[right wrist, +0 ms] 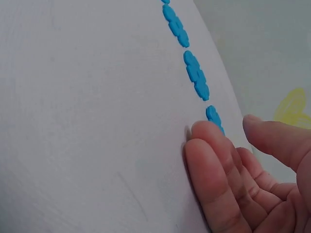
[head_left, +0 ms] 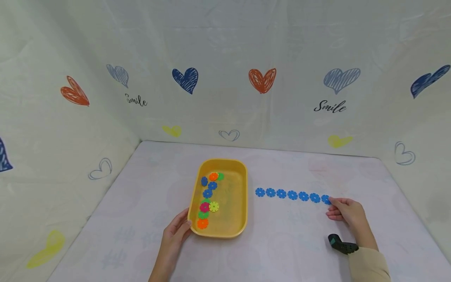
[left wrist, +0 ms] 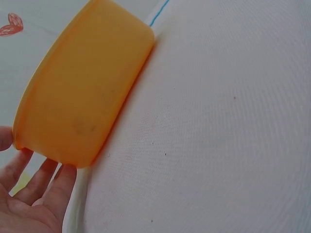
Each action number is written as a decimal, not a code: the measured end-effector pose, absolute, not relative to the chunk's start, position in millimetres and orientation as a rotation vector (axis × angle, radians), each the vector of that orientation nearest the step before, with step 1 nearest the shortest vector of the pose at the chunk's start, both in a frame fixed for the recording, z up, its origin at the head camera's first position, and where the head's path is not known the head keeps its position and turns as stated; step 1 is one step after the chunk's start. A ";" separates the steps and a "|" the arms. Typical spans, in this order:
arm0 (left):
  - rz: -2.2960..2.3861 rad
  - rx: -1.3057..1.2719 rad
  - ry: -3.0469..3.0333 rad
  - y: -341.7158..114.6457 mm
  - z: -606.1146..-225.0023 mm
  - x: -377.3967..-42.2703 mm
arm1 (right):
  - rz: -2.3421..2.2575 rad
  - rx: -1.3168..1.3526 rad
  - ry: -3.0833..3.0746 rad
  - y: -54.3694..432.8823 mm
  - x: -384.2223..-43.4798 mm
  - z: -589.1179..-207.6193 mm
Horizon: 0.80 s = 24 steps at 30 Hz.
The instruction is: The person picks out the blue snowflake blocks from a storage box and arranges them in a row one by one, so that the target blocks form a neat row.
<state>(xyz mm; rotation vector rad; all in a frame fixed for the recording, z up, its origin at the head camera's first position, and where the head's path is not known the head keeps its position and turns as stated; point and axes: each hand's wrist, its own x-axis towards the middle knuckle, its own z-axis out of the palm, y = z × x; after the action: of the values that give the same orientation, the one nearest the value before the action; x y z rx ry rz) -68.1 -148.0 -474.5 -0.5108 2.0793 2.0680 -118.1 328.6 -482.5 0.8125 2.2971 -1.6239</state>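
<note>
My left hand (head_left: 177, 228) holds the near left corner of a yellow plastic tray (head_left: 229, 236), thumb at the rim and fingers against the outer wall, as the left wrist view shows. In the tray lie flower-shaped plastic discs: blue (head_left: 207, 193), orange (head_left: 202, 223), green, pink (head_left: 204, 207) and yellow (head_left: 213, 206). To its right, several blue flower discs (head_left: 292, 195) lie flat in a row. At the row's right end, my right hand (head_left: 349, 213) touches the last blue disc (head_left: 325, 199) with its fingertips. In the right wrist view, the thumb (right wrist: 272, 138) stands apart from the other fingers.
A white cloth covers the table (head_left: 282, 243). White sheets with printed hearts (head_left: 262, 81) and lettering rise behind it and along both sides. A dark strap device (head_left: 341, 244) sits at the right wrist, beside a beige sleeve (head_left: 368, 264).
</note>
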 end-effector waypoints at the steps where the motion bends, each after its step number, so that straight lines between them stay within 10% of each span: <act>1: 2.062 -0.521 2.081 -147.8 -474.5 -68.5 | -1.628 0.793 2.297 327.4 -116.8 -480.7; 24: 2.056 -0.526 2.073 -147.6 -475.2 -69.0 | -1.674 0.024 2.478 222.2 -126.2 -449.3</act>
<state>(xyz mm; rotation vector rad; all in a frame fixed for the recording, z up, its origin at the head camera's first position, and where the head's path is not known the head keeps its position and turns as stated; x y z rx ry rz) -69.0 -147.6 -475.2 -0.5262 2.0727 2.0558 -126.2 222.2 -449.3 0.0236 2.4781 -1.6739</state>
